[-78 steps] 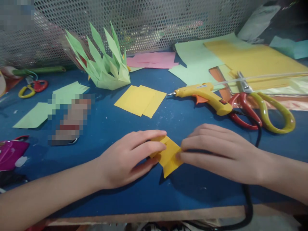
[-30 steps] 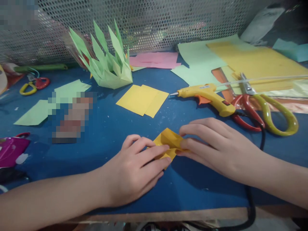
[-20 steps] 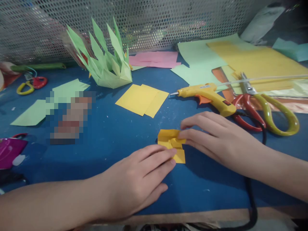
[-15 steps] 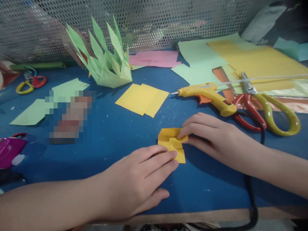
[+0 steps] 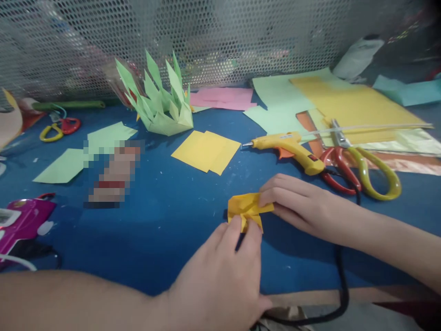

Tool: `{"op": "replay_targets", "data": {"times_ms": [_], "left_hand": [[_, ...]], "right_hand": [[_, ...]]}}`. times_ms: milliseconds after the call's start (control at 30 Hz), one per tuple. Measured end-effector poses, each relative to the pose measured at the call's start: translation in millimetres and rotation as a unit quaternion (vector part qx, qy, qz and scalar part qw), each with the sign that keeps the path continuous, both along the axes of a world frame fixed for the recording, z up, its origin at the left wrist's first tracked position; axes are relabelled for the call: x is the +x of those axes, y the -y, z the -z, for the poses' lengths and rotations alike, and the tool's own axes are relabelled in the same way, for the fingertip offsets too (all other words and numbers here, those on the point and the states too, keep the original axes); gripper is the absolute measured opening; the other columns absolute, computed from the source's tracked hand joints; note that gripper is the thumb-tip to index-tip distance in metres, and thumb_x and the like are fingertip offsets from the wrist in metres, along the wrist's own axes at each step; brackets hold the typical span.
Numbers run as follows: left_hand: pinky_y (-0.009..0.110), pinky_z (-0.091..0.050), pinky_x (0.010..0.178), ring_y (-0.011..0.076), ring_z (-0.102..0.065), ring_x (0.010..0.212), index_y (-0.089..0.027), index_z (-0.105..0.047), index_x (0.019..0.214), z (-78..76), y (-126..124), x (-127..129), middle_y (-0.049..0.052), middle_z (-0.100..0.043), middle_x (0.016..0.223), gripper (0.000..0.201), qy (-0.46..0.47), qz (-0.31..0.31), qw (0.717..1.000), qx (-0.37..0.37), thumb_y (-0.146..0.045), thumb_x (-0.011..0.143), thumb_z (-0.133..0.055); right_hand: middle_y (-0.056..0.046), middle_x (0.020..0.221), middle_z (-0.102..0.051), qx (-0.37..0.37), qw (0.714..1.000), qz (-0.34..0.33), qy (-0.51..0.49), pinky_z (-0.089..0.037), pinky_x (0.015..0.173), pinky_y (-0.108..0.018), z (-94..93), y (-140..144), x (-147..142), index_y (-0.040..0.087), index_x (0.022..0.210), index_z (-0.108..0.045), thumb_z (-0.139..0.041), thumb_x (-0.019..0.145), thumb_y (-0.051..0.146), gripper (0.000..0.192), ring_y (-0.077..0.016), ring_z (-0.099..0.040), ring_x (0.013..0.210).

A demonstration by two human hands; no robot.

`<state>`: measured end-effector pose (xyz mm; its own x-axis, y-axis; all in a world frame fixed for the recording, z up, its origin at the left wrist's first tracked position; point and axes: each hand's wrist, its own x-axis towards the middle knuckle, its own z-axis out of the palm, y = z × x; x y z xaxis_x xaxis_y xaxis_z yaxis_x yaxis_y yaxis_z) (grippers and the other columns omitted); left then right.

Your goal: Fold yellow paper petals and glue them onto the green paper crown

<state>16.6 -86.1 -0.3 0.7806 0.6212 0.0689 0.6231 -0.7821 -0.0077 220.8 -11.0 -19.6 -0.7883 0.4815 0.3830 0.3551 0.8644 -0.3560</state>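
A small folded piece of yellow paper (image 5: 246, 203) lies between both hands on the blue table. My left hand (image 5: 225, 271) comes in from the front, its fingers closed on the near flap of that paper. From the right, my right hand (image 5: 292, 200) pinches the paper's right edge, with the thumb partly hidden beneath. Beyond the hands sit two overlapping yellow paper squares (image 5: 206, 151). A yellow glue gun (image 5: 289, 146) rests just past my right hand, its nozzle pointing left.
Large scissors (image 5: 360, 170) lie at right by stacked yellow sheets (image 5: 361, 103). A green folded-paper piece (image 5: 165, 117) stands at the back before a mesh panel (image 5: 223, 41). Green paper pieces (image 5: 62, 166), small scissors (image 5: 60, 128) and a purple glue gun-like object (image 5: 25, 220) are left. A black cord (image 5: 341, 276) crosses the front edge.
My left hand has turned from lying flat with fingers across the paper to gripping its near side with fingertips. The paper's folds have shifted. The view has moved slightly.
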Motion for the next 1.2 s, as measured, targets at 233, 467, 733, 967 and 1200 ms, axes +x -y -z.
{"op": "replay_targets", "data": {"times_ms": [233, 467, 733, 967, 1200], "left_hand": [[0.028, -0.052, 0.084, 0.0267, -0.064, 0.099, 0.001, -0.065, 0.111, 12.9, 8, 23, 0.016, -0.067, 0.114, 0.076, 0.082, -0.033, 0.994, 0.063, -0.062, 0.067, -0.067], [0.030, -0.050, 0.080, 0.0268, -0.065, 0.096, -0.001, -0.069, 0.103, 21.7, 12, 22, 0.016, -0.069, 0.109, 0.064, 0.079, 0.002, 0.985, 0.157, -0.058, 0.082, -0.050], [0.033, -0.048, 0.080, 0.0304, -0.064, 0.097, 0.002, -0.067, 0.107, 20.6, 13, 19, 0.019, -0.067, 0.112, 0.056, 0.071, 0.024, 0.982, 0.174, -0.045, 0.085, -0.047], [0.033, -0.047, 0.082, 0.0306, -0.062, 0.100, -0.001, -0.068, 0.108, 18.5, 17, 18, 0.019, -0.068, 0.111, 0.063, 0.049, 0.016, 0.983, 0.175, -0.055, 0.079, -0.054], [0.035, -0.047, 0.083, 0.0312, -0.059, 0.102, 0.000, -0.065, 0.113, 18.0, 19, 19, 0.020, -0.065, 0.116, 0.083, 0.019, 0.008, 0.985, 0.173, -0.070, 0.069, -0.058]], "right_hand": [[-0.011, 0.099, -0.059, 0.021, 0.998, -0.024, 0.049, -0.047, 0.082, -0.032, -5.3, 0, 4, 0.015, 0.098, -0.052, -0.036, 0.094, 0.008, 0.018, -0.0180, -0.051, 0.094], [-0.008, 0.093, -0.062, 0.015, 0.998, -0.044, 0.033, -0.047, 0.081, -0.032, -6.5, -10, 2, 0.013, 0.100, -0.058, -0.039, 0.095, 0.016, 0.020, -0.0163, -0.051, 0.087], [-0.009, 0.090, -0.060, 0.004, 0.986, -0.037, 0.165, -0.043, 0.079, -0.032, -30.8, -14, -1, 0.013, 0.087, -0.058, -0.031, 0.094, 0.010, 0.027, -0.0174, -0.051, 0.086], [-0.006, 0.091, -0.060, 0.021, 0.967, -0.069, 0.244, -0.038, 0.078, -0.032, -43.1, -14, -9, 0.014, 0.102, -0.058, -0.033, 0.093, 0.008, 0.027, -0.0167, -0.053, 0.084], [-0.002, 0.081, -0.058, 0.053, 0.956, -0.023, 0.288, -0.034, 0.070, -0.030, -52.5, -18, -22, 0.016, 0.077, -0.058, -0.048, 0.089, 0.013, 0.016, -0.0160, -0.054, 0.078]]}}
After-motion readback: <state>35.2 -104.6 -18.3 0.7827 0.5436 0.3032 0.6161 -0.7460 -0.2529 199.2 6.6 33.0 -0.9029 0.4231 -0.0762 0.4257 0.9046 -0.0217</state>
